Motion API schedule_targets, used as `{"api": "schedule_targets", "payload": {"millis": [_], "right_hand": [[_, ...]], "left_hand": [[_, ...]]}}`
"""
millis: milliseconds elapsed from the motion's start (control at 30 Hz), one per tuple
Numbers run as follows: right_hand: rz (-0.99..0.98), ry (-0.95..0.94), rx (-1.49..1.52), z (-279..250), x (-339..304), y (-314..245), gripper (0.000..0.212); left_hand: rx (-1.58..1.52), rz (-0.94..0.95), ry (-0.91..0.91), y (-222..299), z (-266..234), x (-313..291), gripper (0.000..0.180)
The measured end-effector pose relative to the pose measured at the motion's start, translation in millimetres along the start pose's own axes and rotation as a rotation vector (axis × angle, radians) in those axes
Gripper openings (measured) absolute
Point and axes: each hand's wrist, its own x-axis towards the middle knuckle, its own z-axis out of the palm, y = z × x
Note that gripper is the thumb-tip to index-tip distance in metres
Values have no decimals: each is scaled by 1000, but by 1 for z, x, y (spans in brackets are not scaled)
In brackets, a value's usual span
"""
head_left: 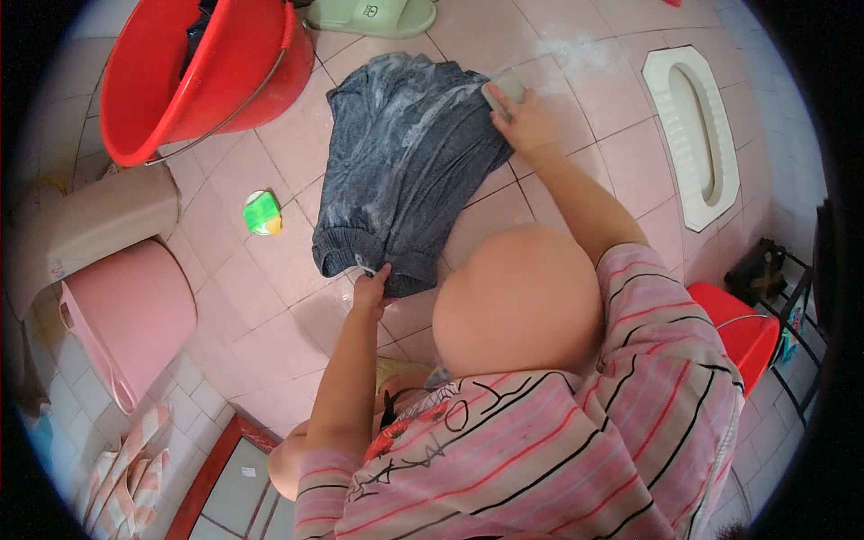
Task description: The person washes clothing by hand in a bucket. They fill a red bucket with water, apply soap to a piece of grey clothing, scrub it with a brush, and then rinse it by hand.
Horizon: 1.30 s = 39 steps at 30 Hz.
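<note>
Dark grey shorts (405, 162) with a gathered waistband lie spread on the pink tiled floor, wet and streaked with white lather. My left hand (371, 290) grips the waistband at the near end, where a bit of white drawstring shows. At the far right edge of the cloth, my right hand (524, 121) is closed round a pale grey-beige block (506, 92) with rounded corners. Whether that block is a brush or a bar of soap, I cannot tell. To the left of the shorts rests a small green, white and yellow item (263, 213).
A large red bucket (225, 85) with dark cloth inside stands at the upper left, beside green slippers (373, 16). Below it is a pink bucket (135, 315). A white squat toilet (693, 135) is set in the floor at right. Another red bucket (733, 328) stands behind my right arm.
</note>
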Motion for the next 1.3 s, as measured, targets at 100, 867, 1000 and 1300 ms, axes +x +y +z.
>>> {"api": "schedule_targets", "payload": {"millis": [100, 867, 1000, 1300], "right_hand": [[-339, -49, 180, 31, -50, -50, 52], [-283, -77, -116, 26, -16, -16, 38], [24, 178, 42, 14, 7, 37, 44], [-718, -419, 263, 56, -88, -95, 49]], "left_hand": [[-10, -6, 29, 10, 18, -4, 33], [144, -15, 7, -2, -30, 2, 9], [391, 82, 34, -7, 5, 1, 15], [677, 118, -21, -13, 10, -26, 30]]}}
